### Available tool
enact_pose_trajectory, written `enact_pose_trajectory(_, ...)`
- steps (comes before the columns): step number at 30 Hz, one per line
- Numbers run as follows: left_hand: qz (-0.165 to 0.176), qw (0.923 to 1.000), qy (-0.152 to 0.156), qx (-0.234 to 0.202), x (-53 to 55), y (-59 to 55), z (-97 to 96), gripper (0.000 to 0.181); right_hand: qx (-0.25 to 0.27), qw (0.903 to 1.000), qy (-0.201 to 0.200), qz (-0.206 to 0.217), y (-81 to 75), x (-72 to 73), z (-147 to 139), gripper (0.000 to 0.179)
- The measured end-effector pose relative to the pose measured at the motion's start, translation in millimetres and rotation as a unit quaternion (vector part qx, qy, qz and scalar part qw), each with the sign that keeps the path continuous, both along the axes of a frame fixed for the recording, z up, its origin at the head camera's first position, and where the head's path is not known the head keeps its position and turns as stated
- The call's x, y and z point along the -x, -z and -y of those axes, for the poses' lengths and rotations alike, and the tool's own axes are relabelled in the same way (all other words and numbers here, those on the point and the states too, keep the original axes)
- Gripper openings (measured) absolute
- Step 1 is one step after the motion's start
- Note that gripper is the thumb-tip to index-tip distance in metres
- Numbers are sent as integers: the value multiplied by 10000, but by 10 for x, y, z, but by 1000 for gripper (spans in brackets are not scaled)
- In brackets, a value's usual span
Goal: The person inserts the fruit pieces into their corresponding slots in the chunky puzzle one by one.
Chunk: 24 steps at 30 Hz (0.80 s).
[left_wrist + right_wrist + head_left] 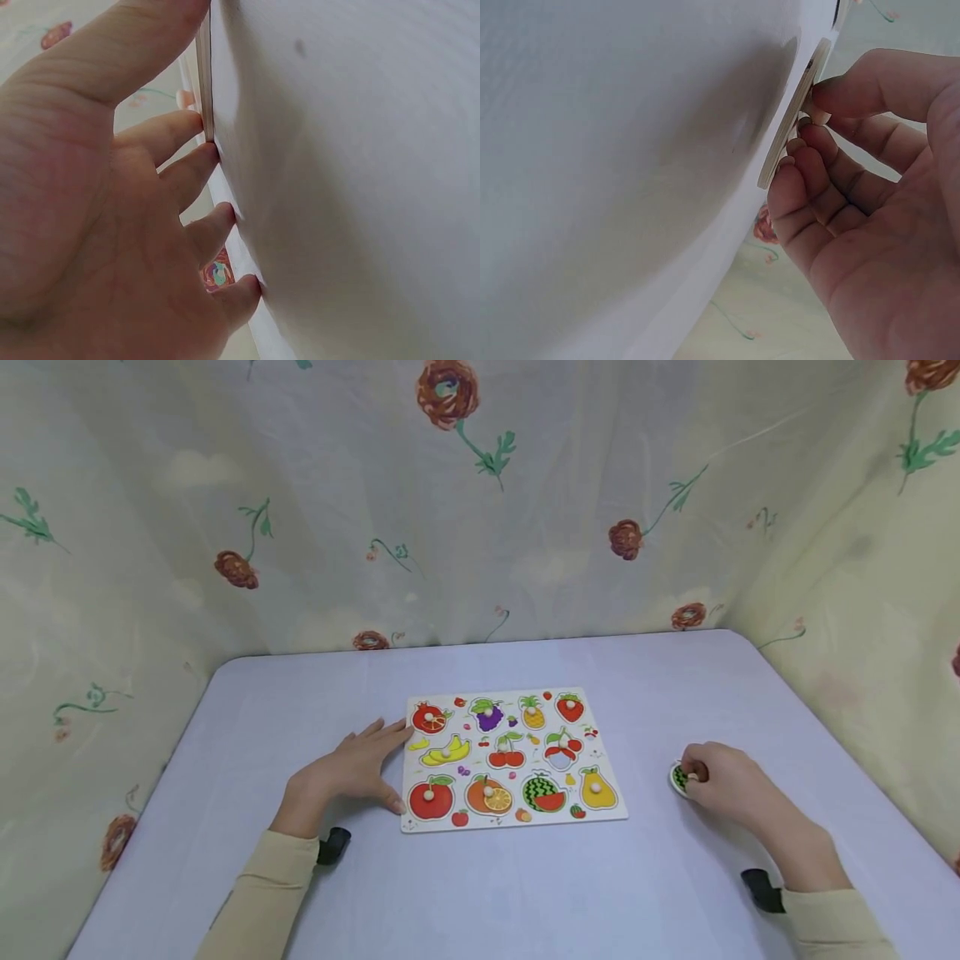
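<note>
A white wooden fruit puzzle board [517, 821] lies flat on the table, with knobbed fruit pieces such as an apple [428, 806], a pear [597, 795] and bananas [446, 752]. My left hand [352, 768] is beside its left edge, fingers spread, thumb at the lower left corner and fingertips at the upper left side. To the right of the board, my right hand [723, 781] pinches the knob of a green-striped watermelon puzzle piece [678, 778] between thumb and fingers. The right wrist view shows the puzzle piece [791, 120] edge-on at the table surface; its face is mostly hidden.
A pale cloth covers the table [517, 893]. Behind and at the sides hangs a flower-printed curtain [337, 485]. Each wrist wears a black strap with a camera, the left one [333, 846] and the right one [762, 891] both over the table.
</note>
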<state>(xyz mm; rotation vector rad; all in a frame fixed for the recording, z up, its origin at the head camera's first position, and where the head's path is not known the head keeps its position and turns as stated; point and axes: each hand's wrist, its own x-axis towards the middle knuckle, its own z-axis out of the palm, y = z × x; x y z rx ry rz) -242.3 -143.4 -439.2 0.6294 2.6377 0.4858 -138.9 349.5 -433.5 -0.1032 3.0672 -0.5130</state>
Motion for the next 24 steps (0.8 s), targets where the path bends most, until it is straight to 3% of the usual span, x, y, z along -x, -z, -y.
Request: enact_pose_trajectory(24, 41, 9999, -56, 76, 6, 19, -4, 115, 114, 9995, -49, 275, -119, 22, 446, 8)
